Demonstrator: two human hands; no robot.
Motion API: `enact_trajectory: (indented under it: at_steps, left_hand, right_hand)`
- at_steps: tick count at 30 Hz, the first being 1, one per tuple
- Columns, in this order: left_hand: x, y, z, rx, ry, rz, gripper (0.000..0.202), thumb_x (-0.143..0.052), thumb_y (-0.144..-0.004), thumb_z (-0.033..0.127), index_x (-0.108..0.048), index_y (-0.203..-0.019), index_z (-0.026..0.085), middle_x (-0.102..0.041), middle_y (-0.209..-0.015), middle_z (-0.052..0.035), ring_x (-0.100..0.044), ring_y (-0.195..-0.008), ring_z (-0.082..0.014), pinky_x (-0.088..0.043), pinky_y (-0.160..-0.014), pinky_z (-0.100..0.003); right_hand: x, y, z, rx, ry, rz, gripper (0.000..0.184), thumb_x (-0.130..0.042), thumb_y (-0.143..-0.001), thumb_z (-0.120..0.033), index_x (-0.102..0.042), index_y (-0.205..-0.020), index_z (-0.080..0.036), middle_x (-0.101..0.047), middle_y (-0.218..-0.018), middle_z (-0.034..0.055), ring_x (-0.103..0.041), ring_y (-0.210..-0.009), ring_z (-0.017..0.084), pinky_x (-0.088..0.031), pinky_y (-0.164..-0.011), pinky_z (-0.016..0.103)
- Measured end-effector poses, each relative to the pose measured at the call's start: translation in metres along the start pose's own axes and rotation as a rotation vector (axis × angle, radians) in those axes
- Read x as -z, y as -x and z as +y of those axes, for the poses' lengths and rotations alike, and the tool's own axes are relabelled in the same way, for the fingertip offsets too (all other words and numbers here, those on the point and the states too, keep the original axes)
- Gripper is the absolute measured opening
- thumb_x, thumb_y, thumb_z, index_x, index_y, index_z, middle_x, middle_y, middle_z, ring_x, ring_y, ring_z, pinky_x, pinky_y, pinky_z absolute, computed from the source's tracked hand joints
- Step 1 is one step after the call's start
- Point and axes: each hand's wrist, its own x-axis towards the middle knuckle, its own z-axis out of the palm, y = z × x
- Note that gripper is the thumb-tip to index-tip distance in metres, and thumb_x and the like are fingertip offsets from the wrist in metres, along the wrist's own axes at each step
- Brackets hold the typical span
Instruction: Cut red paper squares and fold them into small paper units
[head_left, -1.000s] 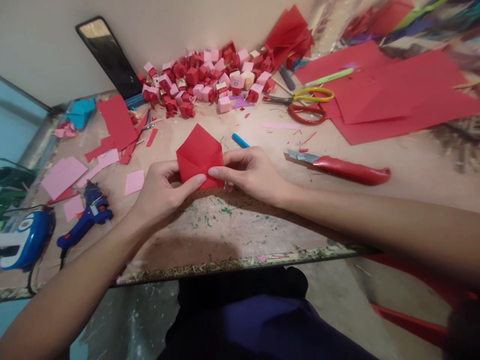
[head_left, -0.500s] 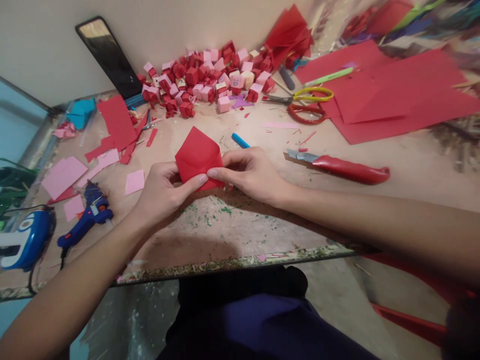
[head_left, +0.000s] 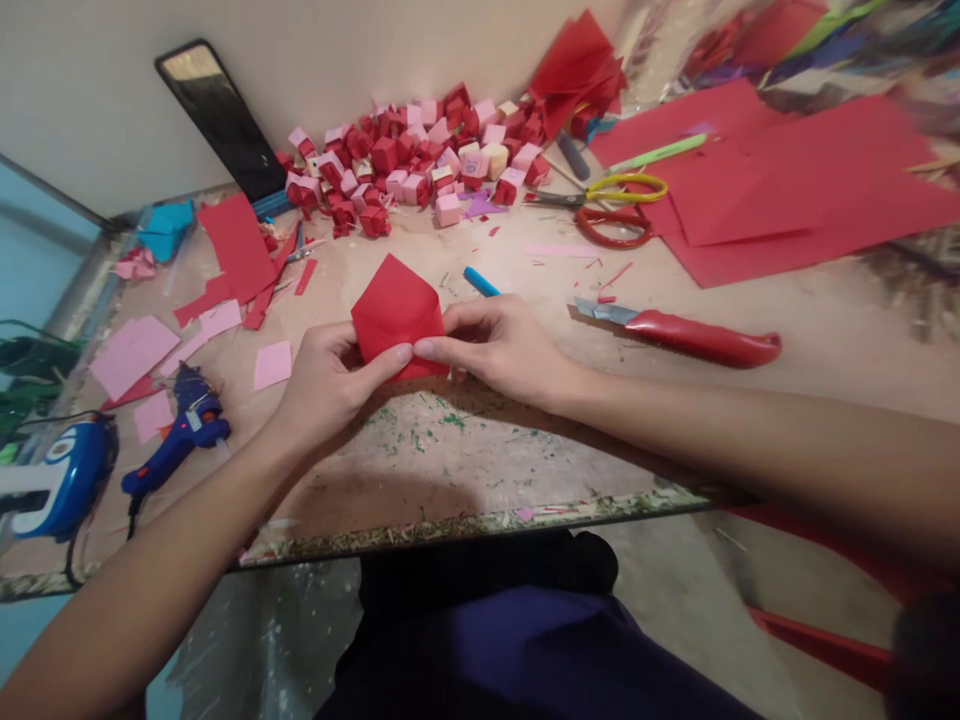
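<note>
A piece of red paper with folds in it is held up over the table between both hands, one corner pointing away from me. My left hand grips its left side, thumb on the near face and fingers hidden behind. On the right side my right hand pinches the paper's lower edge, its thumb tip nearly meeting the left thumb. Just beyond the right hand lies a blue pen-like stick. A red-handled utility knife rests to the right.
Small red and pink paper cubes are heaped against the wall beside a leaning phone. Scissors and red sheets lie at right. Pink paper pieces, a blue glue gun and a blue-and-white device are at left.
Both hands keep the same hold on the red paper. The view has shifted very slightly; otherwise nothing visibly moved.
</note>
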Motion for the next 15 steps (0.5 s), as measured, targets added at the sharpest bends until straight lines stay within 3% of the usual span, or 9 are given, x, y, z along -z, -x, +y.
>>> enact_trajectory:
  at_steps: [4,9,15]
  left_hand:
    - [0.001,-0.001,0.000,0.001,-0.008,0.021,0.023,-0.087,-0.086,0.037,-0.081,-0.081,0.016,-0.073,-0.076,-0.0036,-0.062,-0.065,-0.0138,-0.047,-0.058,-0.025]
    - [-0.002,-0.002,0.009,0.019,-0.031,0.031,0.025,-0.086,-0.082,0.036,-0.077,-0.073,0.015,-0.071,-0.075,-0.0038,-0.060,-0.066,-0.0143,-0.046,-0.057,-0.025]
    - [-0.004,-0.001,0.013,0.051,-0.076,0.036,0.027,-0.087,-0.079,0.038,-0.075,-0.070,0.015,-0.067,-0.067,-0.0020,-0.055,-0.059,-0.0125,-0.043,-0.054,-0.023]
  right_hand:
    - [0.002,0.001,-0.002,-0.027,0.024,-0.045,0.027,-0.079,-0.089,-0.040,-0.074,-0.080,-0.014,-0.065,-0.065,-0.0020,-0.057,-0.056,0.011,-0.043,-0.054,0.028]
    - [0.002,0.003,-0.006,0.023,0.066,-0.056,0.029,-0.072,-0.093,-0.030,-0.067,-0.069,-0.015,-0.059,-0.060,-0.0040,-0.053,-0.057,0.009,-0.041,-0.058,0.028]
    - [0.001,0.003,-0.006,0.019,0.122,-0.044,0.032,-0.071,-0.095,-0.031,-0.067,-0.068,-0.015,-0.058,-0.061,-0.0035,-0.050,-0.058,0.009,-0.039,-0.061,0.029]
